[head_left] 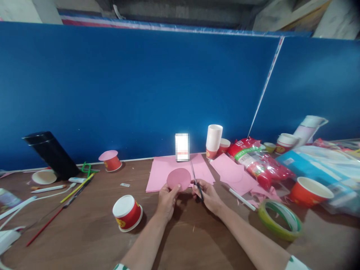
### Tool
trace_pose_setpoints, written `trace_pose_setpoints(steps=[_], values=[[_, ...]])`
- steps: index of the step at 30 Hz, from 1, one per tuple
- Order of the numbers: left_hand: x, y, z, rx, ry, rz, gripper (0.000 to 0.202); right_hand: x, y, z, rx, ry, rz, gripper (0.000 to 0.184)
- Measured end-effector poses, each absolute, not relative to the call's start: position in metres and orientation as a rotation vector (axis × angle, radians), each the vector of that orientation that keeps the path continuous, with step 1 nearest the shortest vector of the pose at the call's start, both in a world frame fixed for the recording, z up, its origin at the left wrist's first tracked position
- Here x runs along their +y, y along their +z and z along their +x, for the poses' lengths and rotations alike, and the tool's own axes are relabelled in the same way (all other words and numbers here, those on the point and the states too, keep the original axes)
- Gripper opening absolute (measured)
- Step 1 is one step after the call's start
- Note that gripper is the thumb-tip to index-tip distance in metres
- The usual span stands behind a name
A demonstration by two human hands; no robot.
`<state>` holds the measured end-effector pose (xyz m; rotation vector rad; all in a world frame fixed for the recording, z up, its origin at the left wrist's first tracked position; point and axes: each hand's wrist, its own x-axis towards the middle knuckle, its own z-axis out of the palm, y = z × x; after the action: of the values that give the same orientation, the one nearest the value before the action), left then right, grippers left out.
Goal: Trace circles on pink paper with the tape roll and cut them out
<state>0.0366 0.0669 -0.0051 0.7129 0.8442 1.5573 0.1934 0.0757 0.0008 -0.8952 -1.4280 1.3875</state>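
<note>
My left hand (168,200) pinches a round pink paper disc (179,179) at its lower edge, thumb on top. In my right hand (207,197) is a pair of dark-handled scissors (193,170), its blades pointing away from me just right of the disc. Behind both hands lie pink paper sheets (159,174), with a bright phone-like screen (182,147), blurred out, standing at their back edge. Left of my left hand a red paper cup (128,213) rests upside down on the brown table (180,240).
Far left are a black bottle (52,153), pens, brushes and a cable. A red cup topped with a pink disc (109,155) stands behind. On the right are stacked white cups (214,138), pink scraps (233,172), a red cup pack (255,161), green tape (279,220) and an orange cup (311,192).
</note>
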Motion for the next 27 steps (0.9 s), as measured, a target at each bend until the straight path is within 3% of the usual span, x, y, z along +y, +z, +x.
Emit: trace_pose_setpoints(steps=[27], values=[[0.062, -0.002, 0.036, 0.9, 1.542, 0.728, 0.034, 0.071, 0.012, 0.192, -1.261, 1.396, -0.947, 0.046]])
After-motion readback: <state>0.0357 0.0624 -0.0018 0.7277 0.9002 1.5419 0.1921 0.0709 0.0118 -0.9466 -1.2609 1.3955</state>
